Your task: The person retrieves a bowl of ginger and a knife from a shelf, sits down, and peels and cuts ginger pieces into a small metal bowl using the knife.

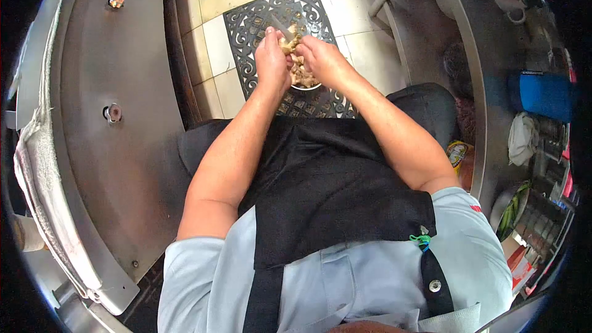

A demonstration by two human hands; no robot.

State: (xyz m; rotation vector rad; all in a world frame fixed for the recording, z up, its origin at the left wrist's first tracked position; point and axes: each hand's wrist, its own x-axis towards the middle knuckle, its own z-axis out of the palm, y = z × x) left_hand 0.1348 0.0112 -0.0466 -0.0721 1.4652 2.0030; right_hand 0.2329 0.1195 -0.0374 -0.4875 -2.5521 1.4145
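My left hand (272, 60) is closed around a knobby, pale yellow piece that looks like ginger root (290, 42). My right hand (325, 60) is closed on a small knife; its handle is hidden in the fingers. The knife's blade (281, 27) points up and to the left, close above the ginger root. Directly below both hands is a white-rimmed bowl (306, 88), partly hidden by them. Several pale brown and pinkish pieces (302, 76) fill it; their kind is hard to make out.
A black patterned mat (243, 20) lies on the tiled floor (364, 55) beneath the bowl. To the left runs a metal panel with knobs (113, 113) and a cloth (38, 148) along its edge. Metal shelving (459, 31) stands to the right, with a blue container (546, 95) beyond it.
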